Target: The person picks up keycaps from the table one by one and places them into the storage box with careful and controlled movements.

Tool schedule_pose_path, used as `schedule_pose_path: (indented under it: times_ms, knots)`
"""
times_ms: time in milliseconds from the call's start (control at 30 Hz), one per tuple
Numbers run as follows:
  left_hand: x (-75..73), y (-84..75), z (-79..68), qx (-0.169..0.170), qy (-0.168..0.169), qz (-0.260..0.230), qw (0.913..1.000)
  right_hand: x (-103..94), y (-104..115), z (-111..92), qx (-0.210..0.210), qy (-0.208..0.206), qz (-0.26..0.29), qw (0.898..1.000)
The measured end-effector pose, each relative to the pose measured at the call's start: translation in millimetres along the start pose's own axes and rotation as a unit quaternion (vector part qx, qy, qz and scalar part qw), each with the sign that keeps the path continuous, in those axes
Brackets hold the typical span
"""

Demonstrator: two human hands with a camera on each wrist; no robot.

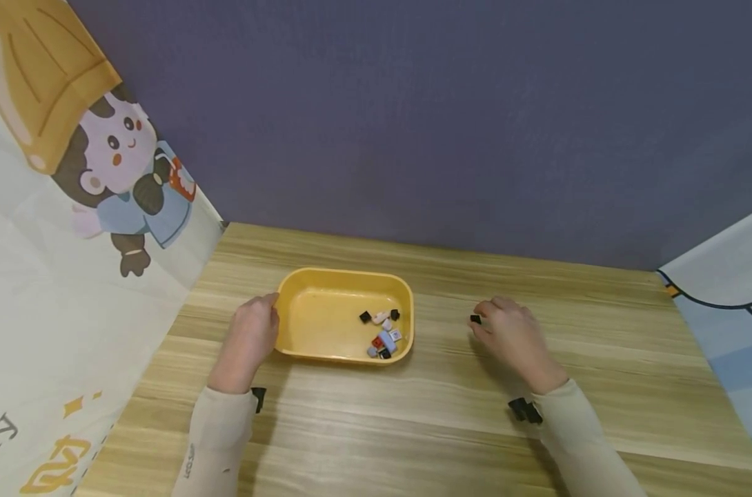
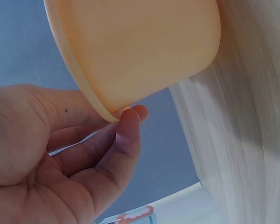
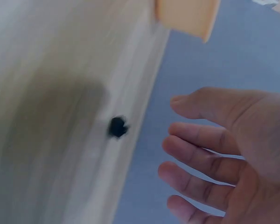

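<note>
A yellow plastic bin (image 1: 326, 331) with rounded corners sits on the table, several small toy bricks (image 1: 386, 339) gathered at its right end. My left hand (image 1: 248, 338) pinches the bin's left rim between thumb and fingers; the left wrist view shows the thumb and fingertips at the rim of the bin (image 2: 144, 46). On the table to the right lies a small black brick (image 3: 117, 127). Over it hovers my right hand (image 1: 511, 335), its fingers relaxed and apart with nothing between them. In the head view the black brick (image 1: 475, 319) shows beside the thumb and index fingertips.
The wood-grain table (image 1: 376, 428) ends at a dark blue-grey backdrop (image 1: 413, 124) behind the bin. A printed cloth with a cartoon figure (image 1: 127, 159) hangs on the left. Black wrist mounts (image 1: 525, 411) show at the sleeves.
</note>
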State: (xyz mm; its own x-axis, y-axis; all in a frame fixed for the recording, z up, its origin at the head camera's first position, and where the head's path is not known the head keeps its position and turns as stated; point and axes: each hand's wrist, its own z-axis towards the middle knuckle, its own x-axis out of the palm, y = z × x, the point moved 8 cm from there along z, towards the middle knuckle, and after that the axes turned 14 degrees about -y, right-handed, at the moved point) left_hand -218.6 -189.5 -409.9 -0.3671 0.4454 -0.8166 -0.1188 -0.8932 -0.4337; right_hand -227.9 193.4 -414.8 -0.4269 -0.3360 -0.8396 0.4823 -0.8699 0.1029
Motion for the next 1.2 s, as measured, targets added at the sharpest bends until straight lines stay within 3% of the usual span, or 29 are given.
schedule_pose_path:
  times_ms: [267,733,1200]
  knots:
    - [-0.4,-1.3,0.8,0.009,-0.003,0.004,1.0,9.3,-18,-13,0.024,0.037,0.01,0.999]
    - [0.6,-1.1,0.3,-0.001,0.011,0.001,0.9999,32.9,-33,-16,0.057,0.09,0.021,0.994]
    - [0.9,-1.4,0.5,0.0,0.013,0.004,0.9999,36.9,-36,-15,0.065,0.093,0.024,0.993]
